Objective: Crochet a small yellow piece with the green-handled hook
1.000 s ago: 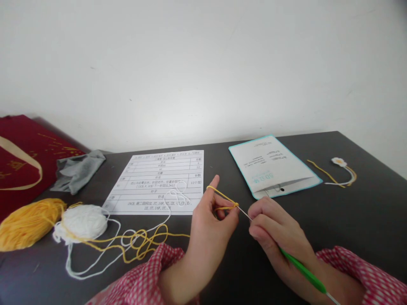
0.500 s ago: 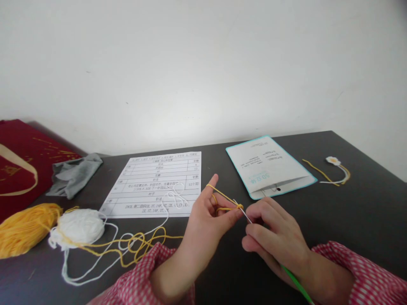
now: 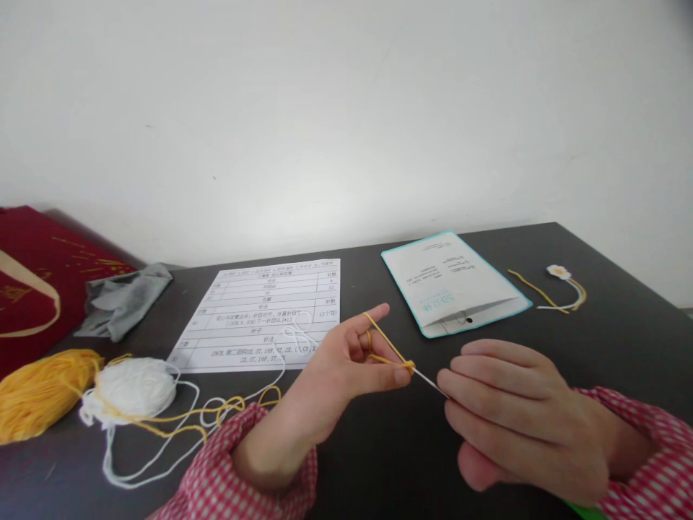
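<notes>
My left hand (image 3: 346, 361) pinches a small piece of yellow crochet (image 3: 410, 366) between thumb and a finger. Yellow yarn (image 3: 383, 334) runs taut from it over the raised index finger and loops round another finger. In my right hand (image 3: 525, 419) is a crochet hook (image 3: 430, 381), its thin metal shaft reaching left to the crochet. The hook's tip is hidden in the stitches. Below the right wrist a bit of the green handle (image 3: 582, 510) shows. The fingers of that hand cover most of the hook.
Yellow (image 3: 48, 393) and white yarn skeins (image 3: 135, 390) lie left with tangled strands. A printed pattern sheet (image 3: 254, 310) lies behind them. Farther left are a grey pouch (image 3: 124, 300) and red bag (image 3: 32, 274). A white packet (image 3: 455, 285) and small crocheted flower (image 3: 559, 272) lie right.
My right hand has moved right and turned so its back faces up, showing more of the hook shaft. My left hand has tipped to the right, its index finger leaning over.
</notes>
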`<state>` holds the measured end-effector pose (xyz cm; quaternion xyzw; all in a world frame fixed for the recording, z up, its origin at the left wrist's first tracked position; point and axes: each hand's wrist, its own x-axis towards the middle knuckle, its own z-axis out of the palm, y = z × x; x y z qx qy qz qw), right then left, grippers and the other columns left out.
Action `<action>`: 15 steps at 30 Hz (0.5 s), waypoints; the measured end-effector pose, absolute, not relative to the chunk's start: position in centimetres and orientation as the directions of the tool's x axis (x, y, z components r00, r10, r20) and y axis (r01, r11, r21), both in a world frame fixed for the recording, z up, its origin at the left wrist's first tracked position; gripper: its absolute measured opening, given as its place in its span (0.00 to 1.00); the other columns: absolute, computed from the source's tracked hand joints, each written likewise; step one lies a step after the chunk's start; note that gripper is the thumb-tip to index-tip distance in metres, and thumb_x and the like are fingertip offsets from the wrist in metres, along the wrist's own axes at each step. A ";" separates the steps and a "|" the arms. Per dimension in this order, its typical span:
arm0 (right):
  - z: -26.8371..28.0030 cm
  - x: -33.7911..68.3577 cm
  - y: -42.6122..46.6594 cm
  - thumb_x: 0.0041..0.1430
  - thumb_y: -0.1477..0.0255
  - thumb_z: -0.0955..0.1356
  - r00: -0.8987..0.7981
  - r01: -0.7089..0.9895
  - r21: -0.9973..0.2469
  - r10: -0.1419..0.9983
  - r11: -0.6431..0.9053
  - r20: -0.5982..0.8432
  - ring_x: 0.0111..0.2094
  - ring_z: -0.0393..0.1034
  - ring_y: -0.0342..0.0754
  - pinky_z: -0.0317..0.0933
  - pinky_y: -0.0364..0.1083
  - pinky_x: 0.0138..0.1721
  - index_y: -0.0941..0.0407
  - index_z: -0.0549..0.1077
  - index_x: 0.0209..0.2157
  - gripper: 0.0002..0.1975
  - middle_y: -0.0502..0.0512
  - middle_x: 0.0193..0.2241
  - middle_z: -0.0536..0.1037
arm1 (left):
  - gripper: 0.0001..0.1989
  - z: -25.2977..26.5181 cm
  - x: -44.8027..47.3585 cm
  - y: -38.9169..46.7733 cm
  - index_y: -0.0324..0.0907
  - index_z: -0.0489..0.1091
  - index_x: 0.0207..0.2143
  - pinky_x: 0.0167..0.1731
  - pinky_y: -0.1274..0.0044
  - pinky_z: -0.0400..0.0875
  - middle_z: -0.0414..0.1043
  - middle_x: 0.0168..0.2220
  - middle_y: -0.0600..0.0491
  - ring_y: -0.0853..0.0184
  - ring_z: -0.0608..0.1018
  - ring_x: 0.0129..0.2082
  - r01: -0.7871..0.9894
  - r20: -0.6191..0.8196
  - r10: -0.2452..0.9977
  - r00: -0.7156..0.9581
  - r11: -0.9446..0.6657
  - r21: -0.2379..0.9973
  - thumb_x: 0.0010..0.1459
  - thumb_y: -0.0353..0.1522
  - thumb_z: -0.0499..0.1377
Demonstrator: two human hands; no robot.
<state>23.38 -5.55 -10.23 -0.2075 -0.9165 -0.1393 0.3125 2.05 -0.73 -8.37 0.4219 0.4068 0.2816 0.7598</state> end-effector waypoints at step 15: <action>-8.9 21.2 -6.3 0.74 0.71 0.57 -0.554 0.562 -0.164 0.516 0.811 0.653 0.21 0.66 0.46 0.61 0.48 0.23 0.58 0.74 0.20 0.28 0.55 0.19 0.77 | 0.11 -8.4 3.1 -2.1 0.43 0.75 0.39 0.39 0.71 0.68 0.73 0.29 0.58 0.69 0.72 0.27 0.172 -0.183 0.925 0.333 0.131 0.976 0.50 0.28 0.65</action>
